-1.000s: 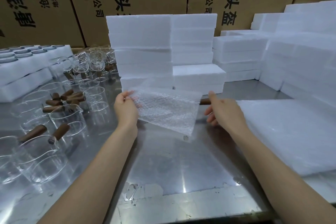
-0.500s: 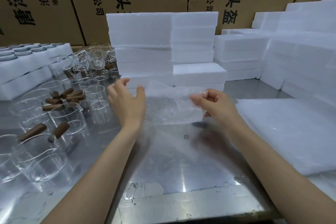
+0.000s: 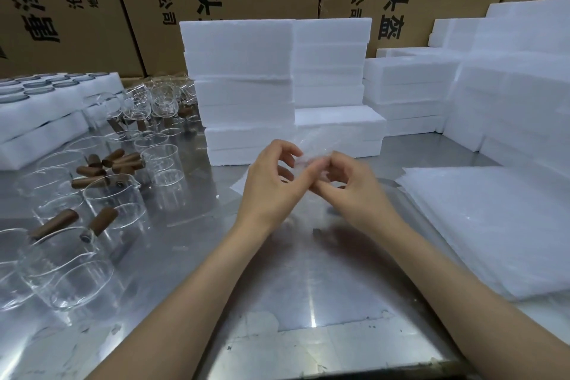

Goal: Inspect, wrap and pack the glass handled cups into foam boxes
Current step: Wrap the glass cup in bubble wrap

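Both the left hand (image 3: 271, 182) and right hand (image 3: 351, 185) are pinching the bubble wrap (image 3: 311, 151) bundle above the tabletop (image 3: 308, 271), which looks light and floppy but probably hides fragile, slippery glass, so I'd cradle the body, not the ends.

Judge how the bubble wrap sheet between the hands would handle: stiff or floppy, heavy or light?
Likely floppy: the bubble wrap bunches between the left hand and right hand. Probably very light, since fingertips alone carry it. Its thin clear film may feel slippery.
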